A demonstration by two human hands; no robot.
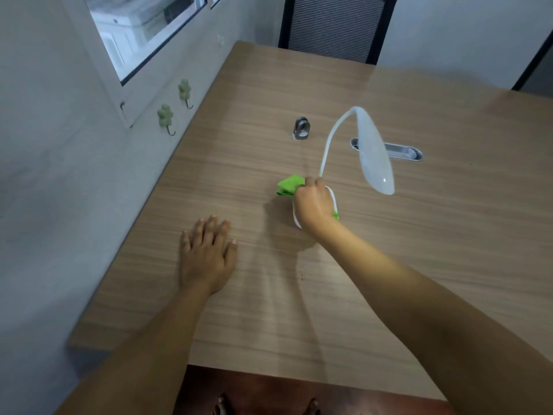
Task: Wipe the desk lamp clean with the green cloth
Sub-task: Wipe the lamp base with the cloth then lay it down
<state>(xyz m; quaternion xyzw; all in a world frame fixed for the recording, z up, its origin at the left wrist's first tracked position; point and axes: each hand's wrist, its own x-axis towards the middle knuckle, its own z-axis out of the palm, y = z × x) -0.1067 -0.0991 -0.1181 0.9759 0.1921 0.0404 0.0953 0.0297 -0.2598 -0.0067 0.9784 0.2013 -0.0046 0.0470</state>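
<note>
A white desk lamp (374,154) stands on the wooden desk (449,235), its thin neck curving up from a flat base and its long head drooping to the right. My right hand (314,205) lies over the lamp's base, shut on the green cloth (289,185), which pokes out to the left of my fingers and a little by my wrist. Most of the base is hidden under that hand. My left hand (206,253) rests flat on the desk to the left, fingers spread, holding nothing.
A small metal fitting (301,128) stands behind the lamp, and an oval metal cable slot (401,151) sits in the desk behind the lamp head. A dark chair (332,25) is at the far edge. The wall with two green hooks (166,116) runs along the left.
</note>
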